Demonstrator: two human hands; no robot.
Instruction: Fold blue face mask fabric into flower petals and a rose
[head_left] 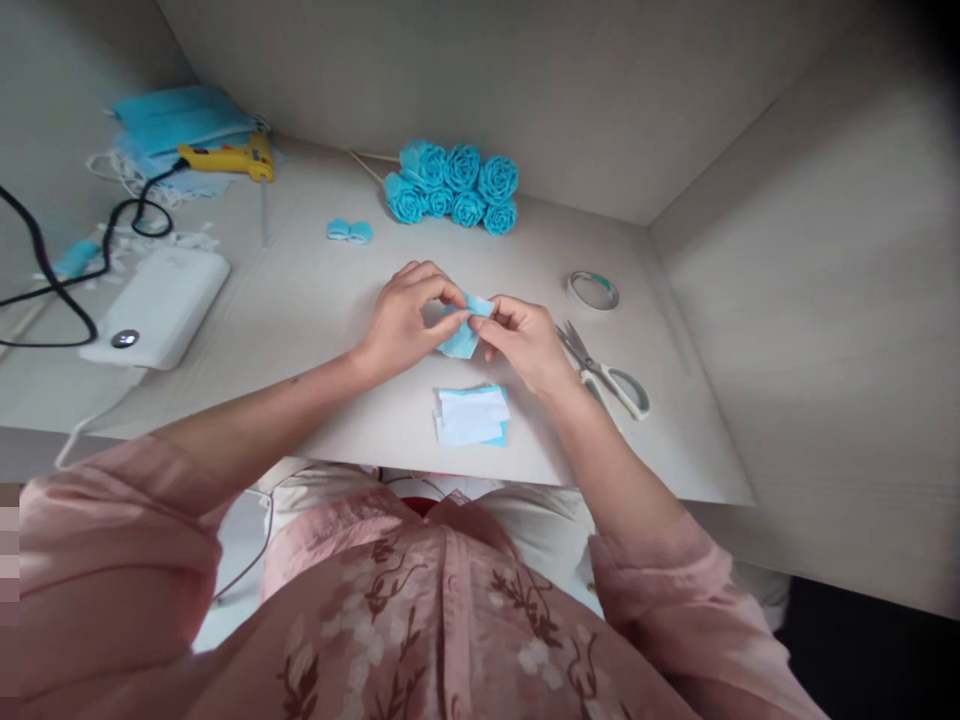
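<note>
Between my two hands is a small light-blue piece of mask fabric (459,345), gathered at its middle. My left hand (412,312) pinches it from one side with thumb and forefinger. Thumb and fingers of my right hand (523,335) grip its other side, the fingertips of both hands nearly meeting. Just below lies a loose stack of white and blue fabric pieces (472,415). Beyond my hands sit two small folded blue petals (349,232) and a bunch of blue fabric roses (461,185), some with thin sticks showing behind.
White-handled scissors (604,375) lie open beside my right wrist, with a tape roll (592,291) behind them. On the left are a white power bank (157,305), black cable, a yellow glue gun (229,158) and blue masks (180,118). Panels wall the table's back and right.
</note>
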